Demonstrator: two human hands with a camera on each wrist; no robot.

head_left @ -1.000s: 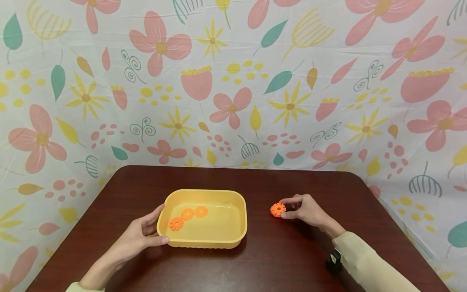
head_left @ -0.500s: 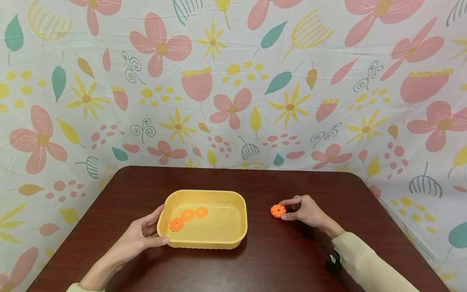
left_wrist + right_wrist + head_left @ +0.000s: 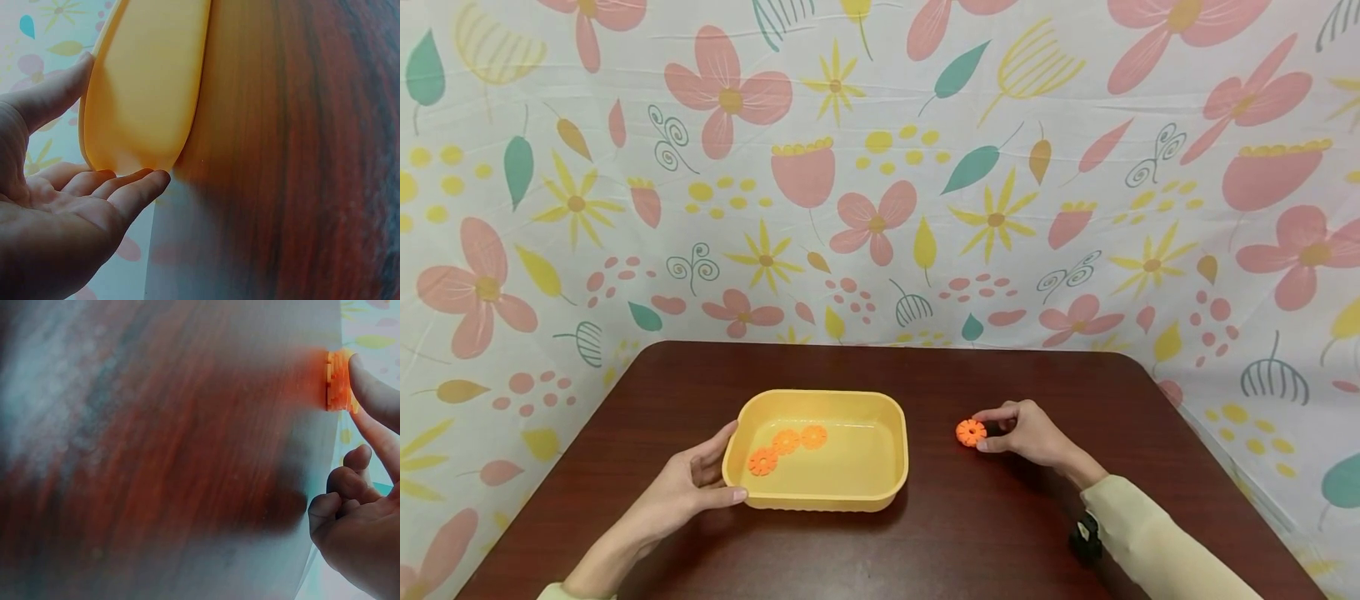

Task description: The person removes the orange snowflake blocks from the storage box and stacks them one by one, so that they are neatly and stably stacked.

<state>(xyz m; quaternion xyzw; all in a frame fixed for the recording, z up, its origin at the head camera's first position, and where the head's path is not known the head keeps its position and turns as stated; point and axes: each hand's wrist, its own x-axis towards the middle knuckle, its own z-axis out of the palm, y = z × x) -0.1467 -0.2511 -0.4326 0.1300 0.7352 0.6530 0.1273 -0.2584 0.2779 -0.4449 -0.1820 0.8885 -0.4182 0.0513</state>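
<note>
A yellow plastic tray (image 3: 842, 477) sits left of centre on the table in the head view. My left hand (image 3: 679, 492) holds its left end, thumb by the front corner and fingers along the side; the left wrist view shows the fingertips against the tray wall (image 3: 147, 87). Inside lie orange notched snowflake discs (image 3: 786, 441), three in a slanting row. To the right of the tray, my right hand (image 3: 1032, 433) pinches a small stack of the same orange discs (image 3: 971, 432) between thumb and index finger. Seen edge-on by the right wrist, that stack (image 3: 339, 381) is at the table surface.
The dark brown wooden table (image 3: 880, 550) has rounded far corners. A flowered cloth (image 3: 880, 167) hangs behind it and along both sides. A black band (image 3: 1086, 537) is on the right wrist, beside a pale sleeve (image 3: 1157, 537).
The orange disc stack under the right hand has straightened slightly, its discs lining up more evenly. The left hand and the tray have stayed in place.
</note>
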